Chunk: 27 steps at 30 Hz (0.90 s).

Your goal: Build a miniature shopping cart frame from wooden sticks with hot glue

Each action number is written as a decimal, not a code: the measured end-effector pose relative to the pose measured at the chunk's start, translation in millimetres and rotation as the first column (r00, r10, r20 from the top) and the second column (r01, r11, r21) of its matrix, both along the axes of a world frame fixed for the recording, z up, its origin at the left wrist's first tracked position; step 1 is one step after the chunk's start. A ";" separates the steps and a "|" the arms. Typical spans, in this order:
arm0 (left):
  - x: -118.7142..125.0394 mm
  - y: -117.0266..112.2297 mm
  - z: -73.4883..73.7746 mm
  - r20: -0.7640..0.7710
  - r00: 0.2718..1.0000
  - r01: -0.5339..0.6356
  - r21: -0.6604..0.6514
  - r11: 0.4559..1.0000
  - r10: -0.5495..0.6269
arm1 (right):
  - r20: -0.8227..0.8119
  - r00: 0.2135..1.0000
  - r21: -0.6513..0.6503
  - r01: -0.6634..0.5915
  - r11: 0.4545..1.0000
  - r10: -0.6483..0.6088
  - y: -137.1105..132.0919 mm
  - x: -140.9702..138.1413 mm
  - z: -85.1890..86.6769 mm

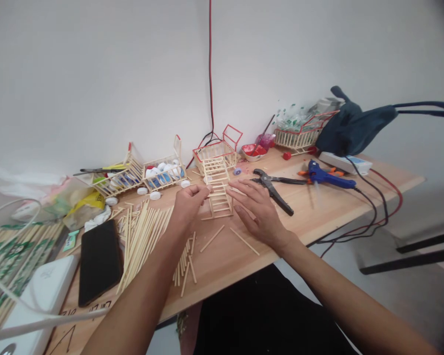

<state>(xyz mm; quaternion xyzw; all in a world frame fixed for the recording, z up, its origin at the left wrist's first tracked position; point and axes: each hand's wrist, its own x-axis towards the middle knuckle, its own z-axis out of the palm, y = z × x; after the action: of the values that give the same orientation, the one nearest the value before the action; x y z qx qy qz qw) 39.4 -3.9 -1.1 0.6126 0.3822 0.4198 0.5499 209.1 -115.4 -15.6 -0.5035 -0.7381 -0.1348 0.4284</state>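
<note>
A small frame of wooden sticks with ladder-like rungs (219, 200) stands in the middle of the table. My left hand (189, 203) is closed in a pinch at its left side, thumb and forefinger pressed against the edge. On the other side, my right hand (258, 209) has its fingers stretched out flat, with the fingertips at the frame's right edge. Two loose sticks (212, 238) lie just in front of the frame. Beside my left forearm is a pile of wooden sticks (144, 236), partly hidden by the arm.
Behind stand small stick carts with red trim (215, 148), one holding white and blue caps (165, 173). Pliers (276, 195), a blue glue gun (327, 176), a red paint dish (254, 153) and a dark bag (355, 125) are rightward. A black phone (99, 264) lies left.
</note>
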 end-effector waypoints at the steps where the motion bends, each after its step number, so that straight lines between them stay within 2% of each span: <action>1: 0.1 -0.3 0.2 0.003 1.000 -0.002 -0.004 1.000 0.002 | 0.010 1.000 -0.004 0.003 1.000 -0.003 0.0 -0.1 -0.3; 27: 0.0 -3.5 5.1 0.007 1.000 -0.006 0.006 1.000 0.006 | -0.005 1.000 -0.018 0.012 1.000 -0.012 2.2 -0.9 -1.0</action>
<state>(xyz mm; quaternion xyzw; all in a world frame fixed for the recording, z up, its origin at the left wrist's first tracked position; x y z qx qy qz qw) 39.3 -7.4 4.0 0.6118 0.3809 0.4246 0.5480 208.2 -113.2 -16.6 -0.5122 -0.7351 -0.1295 0.4249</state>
